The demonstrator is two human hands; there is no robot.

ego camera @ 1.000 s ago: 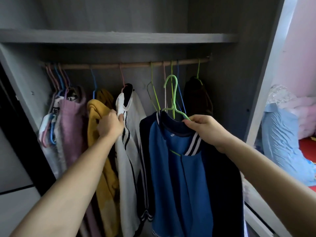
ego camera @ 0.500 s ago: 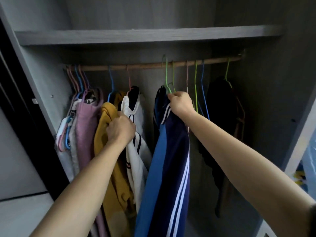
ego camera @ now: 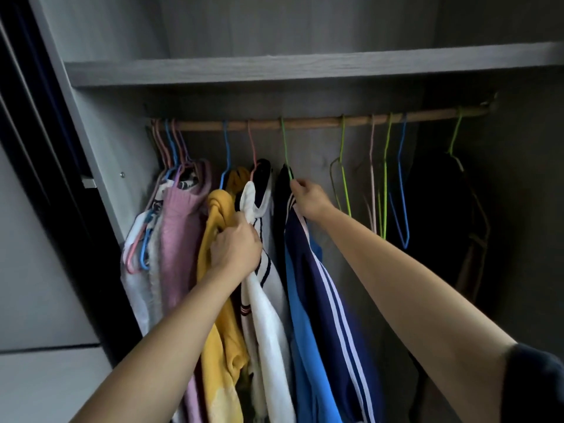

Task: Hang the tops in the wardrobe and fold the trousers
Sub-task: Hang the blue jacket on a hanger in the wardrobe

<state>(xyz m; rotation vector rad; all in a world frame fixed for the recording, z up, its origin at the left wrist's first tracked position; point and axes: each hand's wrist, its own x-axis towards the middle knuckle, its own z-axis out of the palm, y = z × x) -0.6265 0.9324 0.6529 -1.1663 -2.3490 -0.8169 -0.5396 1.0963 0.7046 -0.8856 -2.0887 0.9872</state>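
A blue and navy jacket (ego camera: 317, 300) with white stripes hangs on a green hanger (ego camera: 285, 148) from the wooden rail (ego camera: 305, 123). My right hand (ego camera: 308, 198) pinches that hanger at the jacket's collar. To its left hang a white top (ego camera: 268, 315) with dark stripes, a yellow top (ego camera: 216, 300) and a pink knitted top (ego camera: 180, 227). My left hand (ego camera: 236, 247) grips the shoulder of the white top where it meets the yellow one.
Several empty wire hangers (ego camera: 387, 178) in green, pink and blue hang right of the jacket. A dark garment (ego camera: 436, 215) hangs at the far right. A grey shelf (ego camera: 305, 68) runs above the rail. The wardrobe's left wall (ego camera: 100, 141) stands close to the pink top.
The blue jacket went from being held in front of the wardrobe onto the rail, then slid left toward the white top. My left hand kept holding the hung tops.
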